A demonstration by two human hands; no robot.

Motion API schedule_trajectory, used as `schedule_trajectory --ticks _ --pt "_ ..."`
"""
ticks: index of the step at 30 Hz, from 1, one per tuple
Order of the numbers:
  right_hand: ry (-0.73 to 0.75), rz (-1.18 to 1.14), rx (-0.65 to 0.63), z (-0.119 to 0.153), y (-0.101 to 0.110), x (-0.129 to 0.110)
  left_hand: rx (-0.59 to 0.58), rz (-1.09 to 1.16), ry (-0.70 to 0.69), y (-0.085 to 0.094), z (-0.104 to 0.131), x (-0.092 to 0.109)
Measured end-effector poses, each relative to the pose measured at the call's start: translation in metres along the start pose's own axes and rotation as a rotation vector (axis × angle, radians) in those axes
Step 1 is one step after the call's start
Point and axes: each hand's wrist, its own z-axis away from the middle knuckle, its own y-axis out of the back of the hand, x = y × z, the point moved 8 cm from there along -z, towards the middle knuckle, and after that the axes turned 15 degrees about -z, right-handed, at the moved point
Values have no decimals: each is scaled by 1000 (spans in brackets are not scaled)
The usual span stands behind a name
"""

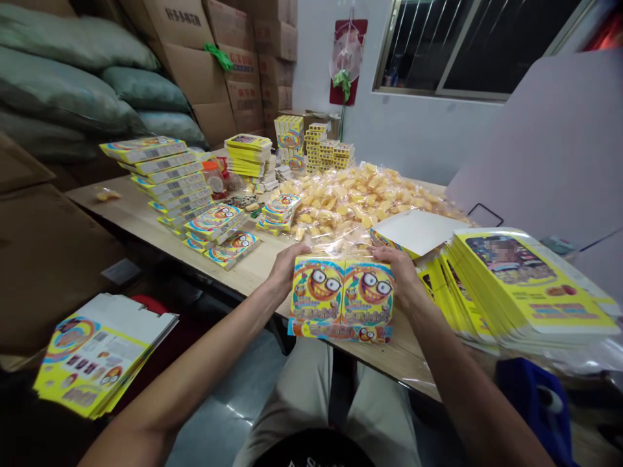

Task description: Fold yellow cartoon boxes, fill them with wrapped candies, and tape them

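A yellow display box (341, 333) with two smiling-face cartons standing side by side in it is at the table's front edge, before my lap. My left hand (287, 267) grips its left side, and my right hand (396, 267) grips its right side. The fingers of both hands are partly hidden behind the box. Just beyond it spreads a large heap of clear-wrapped yellow pieces (360, 188). A small stack of similar face boxes (280, 209) lies left of the heap.
Tilted stacks of filled boxes (168, 172) stand on the left of the table. Flat printed cards (525, 279) are piled at the right, beside a folded white-sided card (418, 230). More printed sheets (97, 357) lie low at left. A blue tape dispenser (533, 402) sits at lower right.
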Motion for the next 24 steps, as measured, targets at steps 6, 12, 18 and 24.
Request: schedule_trajectory --ticks 6,12,18,24 --pt "128 13 -130 67 5 0 75 -23 -229 18 46 -4" --pt "43 51 -225 52 4 -8 -83 -339 -400 13 53 20" --pt "-120 -60 -169 3 3 -6 -44 -305 -302 13 19 38" --pt "-238 -121 -320 3 -20 -9 -189 -324 -294 12 7 42"
